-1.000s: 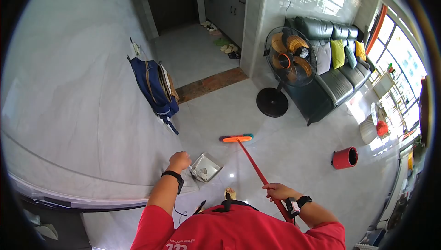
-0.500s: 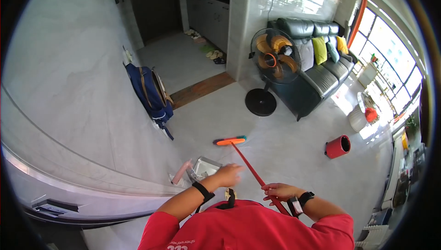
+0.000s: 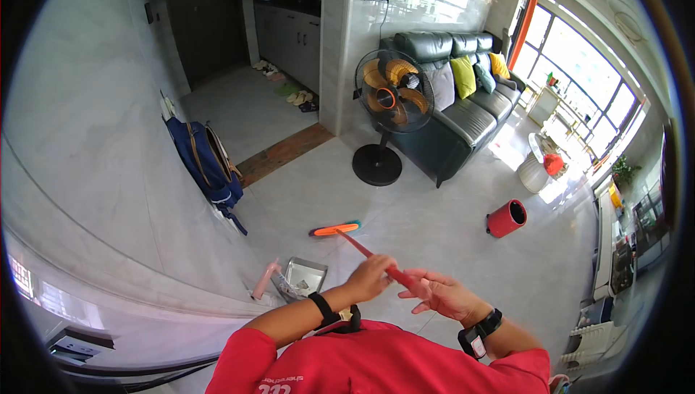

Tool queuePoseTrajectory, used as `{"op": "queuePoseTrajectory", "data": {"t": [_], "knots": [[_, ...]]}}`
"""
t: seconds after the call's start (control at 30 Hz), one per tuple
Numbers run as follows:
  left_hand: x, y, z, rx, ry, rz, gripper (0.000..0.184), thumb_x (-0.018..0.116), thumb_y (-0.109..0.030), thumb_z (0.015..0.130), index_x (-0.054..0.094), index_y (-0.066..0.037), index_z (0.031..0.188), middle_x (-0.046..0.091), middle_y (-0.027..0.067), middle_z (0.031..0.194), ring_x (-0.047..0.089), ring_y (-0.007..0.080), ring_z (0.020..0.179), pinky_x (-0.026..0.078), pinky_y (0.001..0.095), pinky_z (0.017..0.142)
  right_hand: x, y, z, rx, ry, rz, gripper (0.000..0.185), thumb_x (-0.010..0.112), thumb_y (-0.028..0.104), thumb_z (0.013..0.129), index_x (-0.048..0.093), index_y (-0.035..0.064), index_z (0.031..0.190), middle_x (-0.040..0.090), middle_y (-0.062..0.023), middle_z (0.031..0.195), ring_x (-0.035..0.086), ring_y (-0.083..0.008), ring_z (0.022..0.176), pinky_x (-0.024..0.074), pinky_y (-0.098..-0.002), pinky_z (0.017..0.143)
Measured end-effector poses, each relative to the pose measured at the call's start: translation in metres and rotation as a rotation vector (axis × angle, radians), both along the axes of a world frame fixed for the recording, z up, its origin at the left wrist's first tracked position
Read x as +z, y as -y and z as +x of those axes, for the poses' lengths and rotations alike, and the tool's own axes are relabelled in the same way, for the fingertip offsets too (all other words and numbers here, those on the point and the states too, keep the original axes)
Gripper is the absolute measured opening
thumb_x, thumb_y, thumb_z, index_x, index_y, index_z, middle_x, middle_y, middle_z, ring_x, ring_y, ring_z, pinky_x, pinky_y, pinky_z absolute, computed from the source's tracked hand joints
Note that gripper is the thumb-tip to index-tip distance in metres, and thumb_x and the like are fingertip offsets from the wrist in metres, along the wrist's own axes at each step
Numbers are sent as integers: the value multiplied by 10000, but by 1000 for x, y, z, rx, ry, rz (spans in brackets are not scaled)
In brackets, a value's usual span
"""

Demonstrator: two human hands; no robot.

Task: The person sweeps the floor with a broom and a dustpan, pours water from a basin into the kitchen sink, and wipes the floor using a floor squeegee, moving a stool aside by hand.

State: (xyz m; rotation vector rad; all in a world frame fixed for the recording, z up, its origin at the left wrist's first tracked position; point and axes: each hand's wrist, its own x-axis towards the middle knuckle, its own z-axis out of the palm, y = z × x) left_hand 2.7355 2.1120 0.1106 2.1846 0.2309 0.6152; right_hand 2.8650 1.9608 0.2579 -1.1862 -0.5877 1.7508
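Observation:
A broom with an orange head (image 3: 336,229) and a red handle (image 3: 352,243) slants across the floor toward me. My left hand (image 3: 371,279) is closed round the upper part of the handle. Beside the handle's top end, my right hand (image 3: 447,297) is open with its fingers spread; whether it touches the handle I cannot tell. To the left of my left hand, a dustpan (image 3: 323,267) with a shiny square tray lies on the floor by the wall. A pink handle-like piece (image 3: 265,280) stands next to it, and some debris seems to be in the tray.
A navy backpack (image 3: 205,158) leans against the left wall. Ahead stands a pedestal fan (image 3: 377,165) beside a dark green sofa (image 3: 463,122) with cushions. A red bin (image 3: 504,219) is on the floor to the right. Several shoes (image 3: 298,97) line the cabinet beyond the doorway.
My left hand has moved onto the broom handle and closed round it. My right hand has let go and spread its fingers. The camera view has turned slightly right.

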Motion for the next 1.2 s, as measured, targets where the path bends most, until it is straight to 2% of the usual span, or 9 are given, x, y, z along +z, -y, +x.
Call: {"op": "queuePoseTrajectory", "data": {"t": [0.17,0.23,0.33,0.53,0.83,0.97,1.07,1.13,1.2], "knots": [[12,-48,-11,482,297,-212,160,580,-155,810,486,-58,895,548,83,848,549,237,820,425,345,725,-1,-7,-11,8,272,143,385,445,212,930,419,26,1266,528,-87,1149,550,-182,1003,486,-291,769],[32,-71,-20,776,362,-537,162,506,-196,879,470,-38,891,532,51,830,519,151,779,417,301,712,-20,-11,-16,62,324,131,359,447,189,929,438,32,1252,547,-86,1120,567,-176,963,493,-286,750],[44,-108,-46,994,561,-451,179,465,-212,902,463,-32,893,518,40,843,482,115,767,411,274,712,-40,-16,-28,177,406,123,330,454,163,925,467,32,1228,576,-73,1067,581,-147,906,495,-268,734],[48,-144,-108,1348,867,-502,159,466,-181,898,447,-27,933,530,69,886,497,147,806,401,277,764,-57,-29,-42,321,417,217,298,464,143,920,500,7,1183,606,-68,1005,585,-118,839,489,-244,738],[16,-125,-155,1509,803,-519,260,522,-173,862,417,-3,1028,495,89,923,494,177,868,403,304,817,-70,-53,-42,384,485,211,286,479,138,911,511,-21,1146,636,-86,969,612,-134,796,495,-246,726],[14,-112,-150,1497,806,-494,317,582,-157,820,419,-6,1046,462,88,945,468,173,888,402,307,817,-77,-65,-43,551,670,415,270,504,171,891,548,9,1102,637,-123,937,644,-153,779,503,-269,704],[-6,-105,-158,1488,616,-484,402,610,-166,795,407,15,1091,451,127,1016,452,214,972,375,343,874,-87,-75,-40,628,756,419,237,476,118,885,552,41,1096,624,-83,931,622,-165,802,491,-269,717],[-11,-97,-158,1581,391,-329,550,611,-236,786,364,30,1199,438,193,1137,418,272,1105,342,367,929,-80,-84,-44,633,666,315,305,505,187,899,529,-1,1138,634,-99,902,631,-157,766,504,-253,648],[-16,-82,-154,1651,164,-297,671,584,-316,789,298,17,1297,387,236,1253,349,321,1217,311,384,968,-69,-94,-43,734,679,357,303,452,146,914,502,30,1189,618,-129,941,596,-195,783,486,-281,675]]}}
